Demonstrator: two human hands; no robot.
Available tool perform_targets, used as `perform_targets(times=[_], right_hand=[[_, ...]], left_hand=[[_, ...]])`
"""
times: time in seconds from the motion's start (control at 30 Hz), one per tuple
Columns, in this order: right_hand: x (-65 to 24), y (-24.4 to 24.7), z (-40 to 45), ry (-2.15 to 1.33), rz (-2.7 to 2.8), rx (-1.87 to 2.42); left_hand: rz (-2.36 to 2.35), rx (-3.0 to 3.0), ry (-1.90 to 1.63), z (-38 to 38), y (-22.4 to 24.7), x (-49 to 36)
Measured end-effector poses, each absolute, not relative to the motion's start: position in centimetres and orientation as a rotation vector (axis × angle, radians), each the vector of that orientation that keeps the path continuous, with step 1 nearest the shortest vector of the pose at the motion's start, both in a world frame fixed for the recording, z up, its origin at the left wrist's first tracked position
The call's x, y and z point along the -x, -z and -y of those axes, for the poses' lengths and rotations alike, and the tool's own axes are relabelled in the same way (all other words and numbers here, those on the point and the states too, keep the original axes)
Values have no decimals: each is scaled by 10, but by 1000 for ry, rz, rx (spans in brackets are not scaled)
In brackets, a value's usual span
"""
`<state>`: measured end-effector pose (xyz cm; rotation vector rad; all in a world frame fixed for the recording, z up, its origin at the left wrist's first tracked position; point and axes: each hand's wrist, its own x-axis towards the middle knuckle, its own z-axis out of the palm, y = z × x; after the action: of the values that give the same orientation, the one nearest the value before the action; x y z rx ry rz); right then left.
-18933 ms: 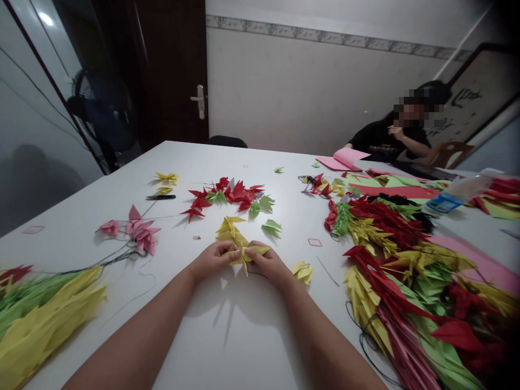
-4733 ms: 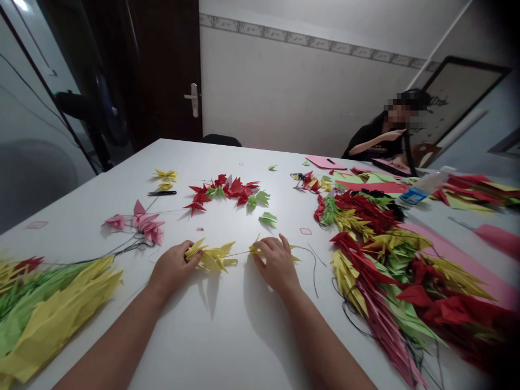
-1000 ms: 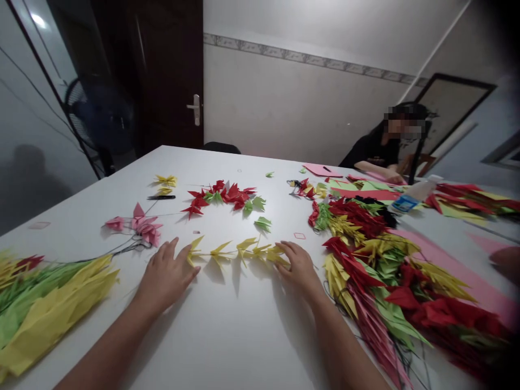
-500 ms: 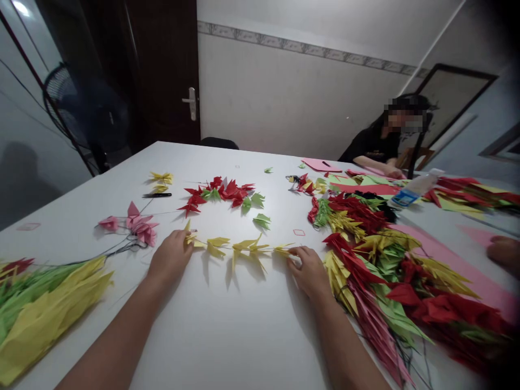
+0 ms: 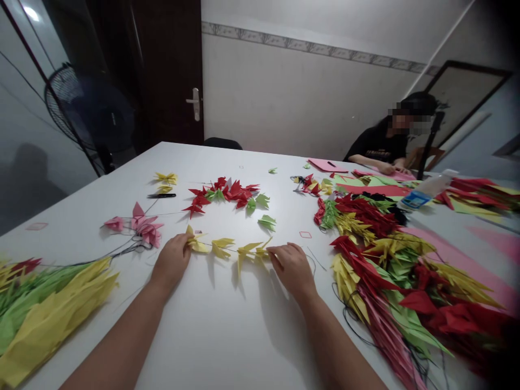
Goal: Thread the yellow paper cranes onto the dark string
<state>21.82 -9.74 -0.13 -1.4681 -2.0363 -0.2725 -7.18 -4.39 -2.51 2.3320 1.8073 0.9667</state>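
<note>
Near the middle of the white surface point(image 5: 203, 336), a strand of yellow paper cranes point(image 5: 222, 248) lies stretched left to right on thin dark thread point(image 5: 206, 244). Left hand point(image 5: 171, 261) closes on the leftmost crane point(image 5: 190, 241); right hand point(image 5: 291, 268) lies palm-down at the right end, fingers over the last crane point(image 5: 262, 250), grip unconfirmed. Hands stand well apart, strand between them. Assessed as very light, soft folded paper, wing tips easily crushed; hold by crane bodies or thread. Bundled paper cranes point(image 5: 377, 271) lie to the right.
</note>
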Motion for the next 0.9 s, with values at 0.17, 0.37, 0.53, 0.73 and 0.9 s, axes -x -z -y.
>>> perform_targets(times=[0.17, 0.37, 0.53, 0.73, 0.9], right_hand=[[-236, 1, 104, 345, 1945, 1423], [-232, 4, 105, 311, 2029, 1398], [-232, 6, 104, 172, 1970, 1369], [-254, 10, 100, -70, 1607, 1563], [-258, 23, 91, -348, 1521, 1633]], left_hand=[[-1822, -2353, -995, 42, 25, 70], [-1850, -2374, -1048, 43, 23, 70], [-1880, -2248, -1113, 48, 19, 66], [-1882, -2215, -1183, 47, 21, 64], [-1871, -2215, -1217, 38, 29, 68]])
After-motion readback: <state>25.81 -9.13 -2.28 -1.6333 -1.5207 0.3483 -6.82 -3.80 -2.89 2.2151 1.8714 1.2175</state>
